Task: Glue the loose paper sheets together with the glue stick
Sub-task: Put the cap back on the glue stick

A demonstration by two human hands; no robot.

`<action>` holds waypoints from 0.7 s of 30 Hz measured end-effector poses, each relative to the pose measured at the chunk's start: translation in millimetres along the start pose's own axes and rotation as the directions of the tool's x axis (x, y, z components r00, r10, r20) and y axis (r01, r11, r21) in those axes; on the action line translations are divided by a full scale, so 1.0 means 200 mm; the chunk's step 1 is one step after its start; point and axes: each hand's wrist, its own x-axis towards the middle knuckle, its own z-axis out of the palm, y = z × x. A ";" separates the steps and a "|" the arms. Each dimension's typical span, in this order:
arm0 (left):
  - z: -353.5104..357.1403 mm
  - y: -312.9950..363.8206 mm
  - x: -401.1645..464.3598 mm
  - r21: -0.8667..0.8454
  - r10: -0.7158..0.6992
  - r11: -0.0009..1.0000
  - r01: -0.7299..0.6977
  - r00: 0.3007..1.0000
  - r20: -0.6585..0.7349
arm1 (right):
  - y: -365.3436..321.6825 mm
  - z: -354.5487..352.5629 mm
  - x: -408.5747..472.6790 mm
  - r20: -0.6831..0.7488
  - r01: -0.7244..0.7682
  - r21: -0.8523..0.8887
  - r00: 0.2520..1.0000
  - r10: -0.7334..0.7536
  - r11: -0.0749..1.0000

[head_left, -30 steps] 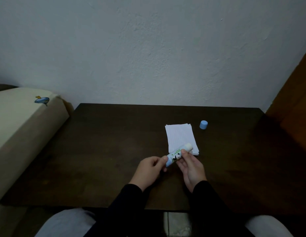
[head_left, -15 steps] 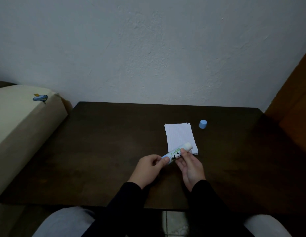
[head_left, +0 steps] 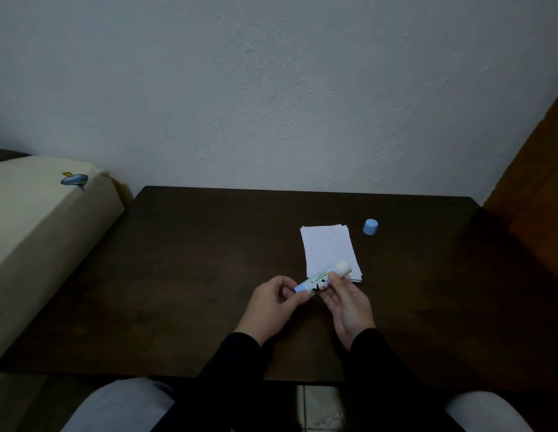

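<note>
- Because the glue stick [head_left: 322, 280] is held level in the air above the dark table [head_left: 190, 275], just at the near edge of the paper sheets [head_left: 330, 251], it looks like preparation rather than application; the white glue end points away from the person, over the near right corner of the stack, and I judge it is not touching the paper.
- Cap [head_left: 370, 227] stands by itself on the table, just beyond the stack's far right corner, well clear of both hands. Judgement: set there to keep it out of the working area.
- Sheets lie flat in a rough stack, far edges slightly fanned, right of the table's centre. No sheet appears lifted or separated yet.
- Left hand [head_left: 273, 304]: fingers curled, thumb and fingertips pinching the blue base end of the tube. Probable reason: turning the base to wind the glue out; the twist itself cannot be confirmed.
- Right hand [head_left: 349, 304]: palm turned up and partly open, fingers curled loosely under the tube's middle, thumb pressed on top near the printed label. It steadies the body against the other hand.
- Hands are close together, joined only through the tube; neither touches the paper.
- Task state, judged: no gluing begun.
- Pale cushion [head_left: 37, 226] sits left of the table.
</note>
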 end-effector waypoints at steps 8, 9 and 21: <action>0.00 0.02 -0.02 0.046 -0.047 0.998 0.046 0.999 0.015 | 0.01 -0.01 0.01 0.003 -0.010 0.012 1.000 0.010 1.000; 0.00 0.02 -0.02 0.033 -0.028 0.999 0.028 0.999 0.015 | 0.01 -0.01 0.01 -0.001 -0.016 0.011 1.000 0.016 1.000; 0.00 0.01 0.00 0.037 -0.017 0.999 0.015 0.998 0.054 | -0.01 -0.01 0.00 -0.016 -0.033 0.040 0.999 0.034 0.999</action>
